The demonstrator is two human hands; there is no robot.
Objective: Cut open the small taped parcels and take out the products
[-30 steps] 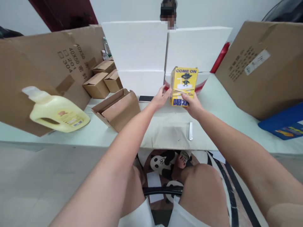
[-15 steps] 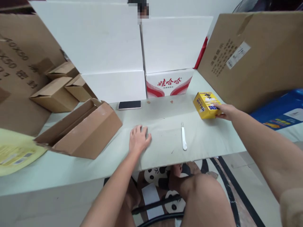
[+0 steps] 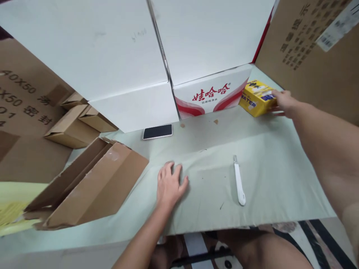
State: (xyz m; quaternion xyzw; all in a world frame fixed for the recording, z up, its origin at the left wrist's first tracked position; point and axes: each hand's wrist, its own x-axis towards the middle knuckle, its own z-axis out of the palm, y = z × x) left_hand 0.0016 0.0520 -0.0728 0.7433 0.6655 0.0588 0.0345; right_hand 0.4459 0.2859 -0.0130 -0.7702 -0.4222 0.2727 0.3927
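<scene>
At the far right of the table my right hand (image 3: 282, 101) grips a small yellow box (image 3: 255, 102) printed with the word WATER, its fingers around the box's right end. The box is close in front of a white carton (image 3: 211, 93) with red lettering. My left hand (image 3: 171, 185) rests palm down on the pale green cloth, fingers apart, with nothing in it. Between the hands, nearer the front edge, lies a white craft knife (image 3: 239, 181), its tip pointing away from me. A phone (image 3: 157, 131) with a dark screen lies beyond my left hand.
An open brown cardboard box (image 3: 103, 183) stands left of my left hand, with small closed brown boxes (image 3: 71, 127) behind it. White panels (image 3: 84, 45) rise along the back. A large carton (image 3: 311, 63) walls the right side. A yellow container (image 3: 17, 209) is at the left edge.
My right hand has carried the yellow box farther back, up to the red-lettered carton. The camera view has tilted down and come closer. My left hand stays on the cloth.
</scene>
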